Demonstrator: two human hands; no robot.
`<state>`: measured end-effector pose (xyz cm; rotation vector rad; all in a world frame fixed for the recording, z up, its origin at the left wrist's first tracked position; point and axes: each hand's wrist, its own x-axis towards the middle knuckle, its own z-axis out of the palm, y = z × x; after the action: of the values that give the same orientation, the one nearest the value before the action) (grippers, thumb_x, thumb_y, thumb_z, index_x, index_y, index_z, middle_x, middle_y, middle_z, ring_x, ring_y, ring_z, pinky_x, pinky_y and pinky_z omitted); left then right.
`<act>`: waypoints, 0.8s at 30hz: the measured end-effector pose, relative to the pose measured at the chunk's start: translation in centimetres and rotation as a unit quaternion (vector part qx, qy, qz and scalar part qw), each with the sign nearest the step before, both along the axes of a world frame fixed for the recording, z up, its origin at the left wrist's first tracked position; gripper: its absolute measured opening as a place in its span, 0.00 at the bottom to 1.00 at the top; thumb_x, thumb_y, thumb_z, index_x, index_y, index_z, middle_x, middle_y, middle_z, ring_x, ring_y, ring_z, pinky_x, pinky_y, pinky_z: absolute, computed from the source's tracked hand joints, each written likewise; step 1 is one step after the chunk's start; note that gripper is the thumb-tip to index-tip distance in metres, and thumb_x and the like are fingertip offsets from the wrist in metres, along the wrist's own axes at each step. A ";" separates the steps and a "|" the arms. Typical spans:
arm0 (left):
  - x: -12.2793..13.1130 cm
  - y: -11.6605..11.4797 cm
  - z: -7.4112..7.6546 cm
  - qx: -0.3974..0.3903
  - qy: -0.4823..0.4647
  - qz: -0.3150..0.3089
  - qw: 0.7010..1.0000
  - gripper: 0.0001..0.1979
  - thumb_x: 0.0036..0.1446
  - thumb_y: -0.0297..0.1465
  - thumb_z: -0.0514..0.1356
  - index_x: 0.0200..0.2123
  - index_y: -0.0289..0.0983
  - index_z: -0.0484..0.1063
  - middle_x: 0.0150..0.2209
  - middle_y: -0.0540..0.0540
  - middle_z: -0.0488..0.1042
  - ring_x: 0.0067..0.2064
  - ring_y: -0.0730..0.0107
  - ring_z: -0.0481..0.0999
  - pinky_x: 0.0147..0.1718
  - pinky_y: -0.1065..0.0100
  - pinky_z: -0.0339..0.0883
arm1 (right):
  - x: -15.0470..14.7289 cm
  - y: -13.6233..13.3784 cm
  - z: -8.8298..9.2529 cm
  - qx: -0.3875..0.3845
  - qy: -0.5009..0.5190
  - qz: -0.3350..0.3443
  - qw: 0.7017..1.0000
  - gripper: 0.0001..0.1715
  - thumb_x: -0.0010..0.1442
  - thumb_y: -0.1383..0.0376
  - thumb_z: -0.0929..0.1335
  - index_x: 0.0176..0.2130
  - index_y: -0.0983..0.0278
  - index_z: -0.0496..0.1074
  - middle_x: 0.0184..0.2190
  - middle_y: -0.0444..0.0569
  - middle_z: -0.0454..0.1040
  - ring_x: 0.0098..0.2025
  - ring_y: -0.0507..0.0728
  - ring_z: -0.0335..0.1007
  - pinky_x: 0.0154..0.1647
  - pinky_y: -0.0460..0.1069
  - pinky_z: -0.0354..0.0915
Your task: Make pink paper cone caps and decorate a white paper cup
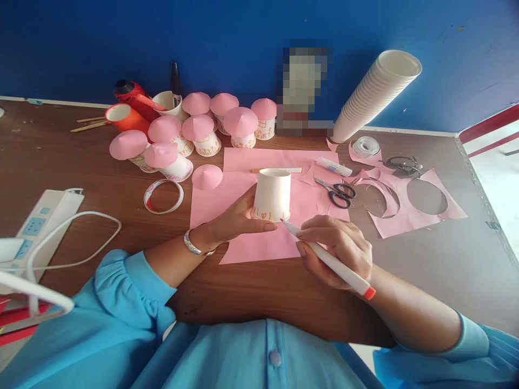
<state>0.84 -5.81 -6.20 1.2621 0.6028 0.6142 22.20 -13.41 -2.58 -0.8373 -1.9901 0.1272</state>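
A white paper cup (pixel 274 193) is held upside down by my left hand (pixel 239 216), whose thumb lies along its lower rim. Small orange marks and a heart are drawn near that rim. My right hand (pixel 338 246) grips a white marker (pixel 330 262) with an orange end, and its tip is at the cup's lower edge. Pink paper sheets (pixel 243 243) lie beneath. Black-handled scissors (pixel 338 193) rest just right of the cup. To its left sits a loose pink paper cone (pixel 207 177).
Several decorated cups with pink cone tops (pixel 197 128) stand at the back left. A tall stack of paper cups (pixel 375 94) leans on the blue wall. Tape rolls (pixel 163 196), cut pink scraps (pixel 430 213) and a power strip (pixel 44 224) with a white cable lie around.
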 end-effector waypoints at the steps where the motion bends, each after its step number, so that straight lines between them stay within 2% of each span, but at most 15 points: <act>1: 0.0 0.0 0.0 0.000 -0.001 -0.002 1.000 0.31 0.53 0.38 0.74 0.57 0.40 0.68 0.50 0.42 0.75 0.52 0.56 0.74 0.50 0.56 0.71 | 0.0 0.0 0.0 0.000 0.001 0.003 1.000 0.08 0.63 0.75 0.68 0.42 0.64 0.70 0.26 0.47 0.75 0.26 0.53 0.75 0.24 0.47 0.73; 12: 0.0 0.1 0.0 0.011 0.000 -0.009 1.000 0.33 0.53 0.40 0.74 0.58 0.39 0.67 0.51 0.40 0.74 0.52 0.55 0.74 0.50 0.57 0.71 | -0.1 0.0 0.0 -0.002 -0.004 0.003 1.000 0.11 0.62 0.75 0.69 0.43 0.63 0.70 0.27 0.46 0.76 0.26 0.54 0.76 0.25 0.47 0.74; 24: -0.1 0.0 -0.2 -0.002 0.015 -0.001 1.000 0.36 0.50 0.41 0.75 0.59 0.40 0.67 0.54 0.38 0.75 0.55 0.50 0.75 0.52 0.53 0.71 | -0.1 0.1 0.0 0.002 -0.007 0.012 1.000 0.09 0.63 0.75 0.69 0.42 0.64 0.70 0.26 0.48 0.75 0.26 0.54 0.75 0.26 0.47 0.73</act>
<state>0.71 -5.76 -6.38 1.2695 0.6267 0.5930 22.12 -13.27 -2.57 -0.8141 -2.0137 0.1316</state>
